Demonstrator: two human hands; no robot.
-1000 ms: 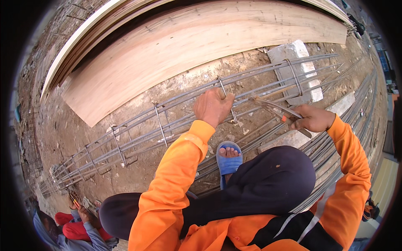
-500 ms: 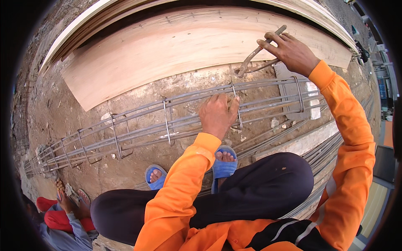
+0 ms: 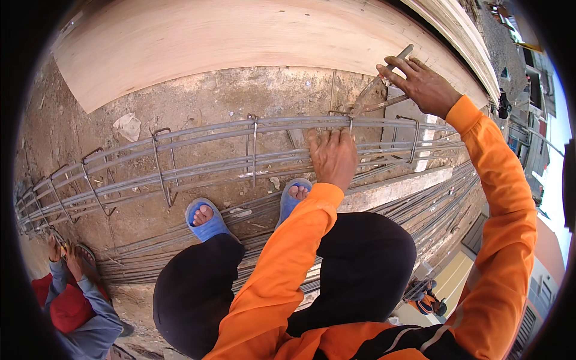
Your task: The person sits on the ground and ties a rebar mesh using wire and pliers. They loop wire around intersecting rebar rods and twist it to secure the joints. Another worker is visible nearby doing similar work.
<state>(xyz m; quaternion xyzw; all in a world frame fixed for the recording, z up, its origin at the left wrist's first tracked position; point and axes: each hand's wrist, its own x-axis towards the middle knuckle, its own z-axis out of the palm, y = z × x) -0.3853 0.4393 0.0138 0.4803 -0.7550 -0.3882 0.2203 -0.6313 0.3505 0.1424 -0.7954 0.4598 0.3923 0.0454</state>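
Observation:
A long rebar cage (image 3: 207, 161) of thin steel bars tied with square stirrups stretches across the ground before me. My left hand (image 3: 333, 157) is closed over its bars, beside an upright stirrup (image 3: 351, 123); the fingertips are partly hidden. In my right hand (image 3: 422, 86) are steel pincers (image 3: 369, 91), their handles spread apart. The pincers' jaws meet the top bar at that same stirrup, just above my left hand. Any wire in the jaws is too small to make out.
Plywood sheets (image 3: 198, 45) lie beyond the cage. Loose steel bars (image 3: 420, 207) and a pale plank (image 3: 399, 189) lie on the near side, by my blue sandals (image 3: 207, 221). A co-worker (image 3: 84, 312) crouches at the cage's far left end; another person (image 3: 429, 300) is at right.
The pincers have come down onto the bar at the stirrup. My left hand has shifted slightly along the bars, and the whole view has turned and moved.

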